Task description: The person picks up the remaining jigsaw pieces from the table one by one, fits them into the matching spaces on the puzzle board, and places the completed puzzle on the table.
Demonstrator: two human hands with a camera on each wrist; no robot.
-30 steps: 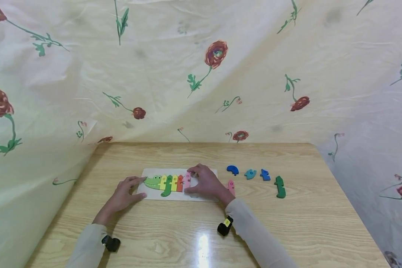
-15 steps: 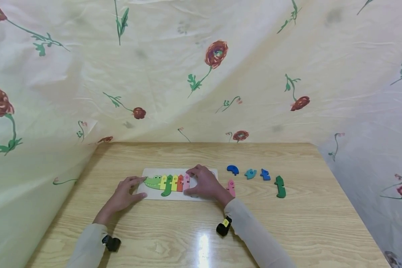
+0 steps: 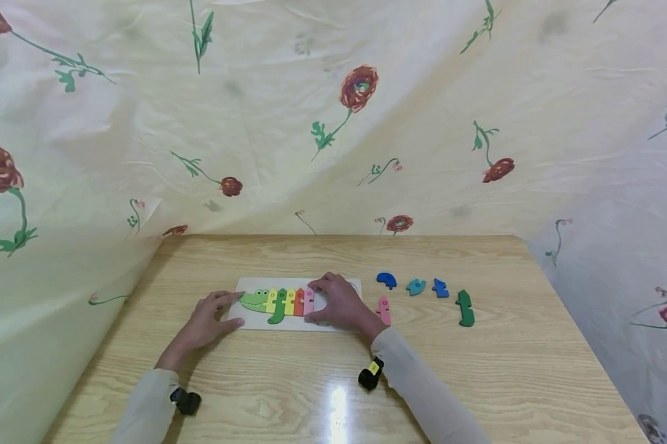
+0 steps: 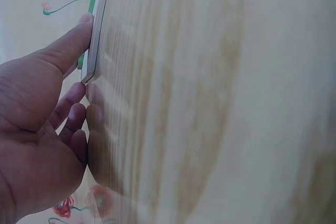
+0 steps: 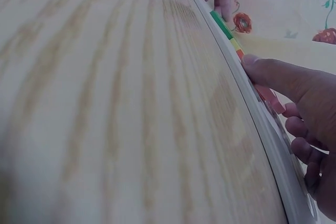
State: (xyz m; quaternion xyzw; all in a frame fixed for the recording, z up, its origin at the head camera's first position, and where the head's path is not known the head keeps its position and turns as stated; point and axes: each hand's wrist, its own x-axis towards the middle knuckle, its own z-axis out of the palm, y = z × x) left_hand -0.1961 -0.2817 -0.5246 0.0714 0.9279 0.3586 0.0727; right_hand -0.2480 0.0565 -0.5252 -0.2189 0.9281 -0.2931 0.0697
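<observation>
On the table lies a white puzzle board [image 3: 289, 283] with a green crocodile-head piece [image 3: 253, 301] and yellow, green and orange body pieces in a row. My right hand [image 3: 341, 302] pinches a pink puzzle piece [image 3: 309, 300] between thumb and fingers, beside the orange one. In the right wrist view the pink piece's near end shows by the thumb [image 5: 252, 60]. My left hand [image 3: 207, 319] holds the board's left end, its thumb [image 4: 84, 22] on the board's near edge and the fingers at the corner. The right hand hides part of the board's right side.
Right of the board lie a second pink piece [image 3: 384, 310], a dark blue piece [image 3: 387, 280], a teal piece [image 3: 416, 287], a blue piece [image 3: 440, 288] and a dark green leg piece [image 3: 464, 308]. Flowered cloth [image 3: 289, 154] rises behind the wooden table [image 3: 289, 382].
The pink piece in my right hand has shifted slightly left and now sits closer against the orange piece. The left hand has stayed in place on the board.
</observation>
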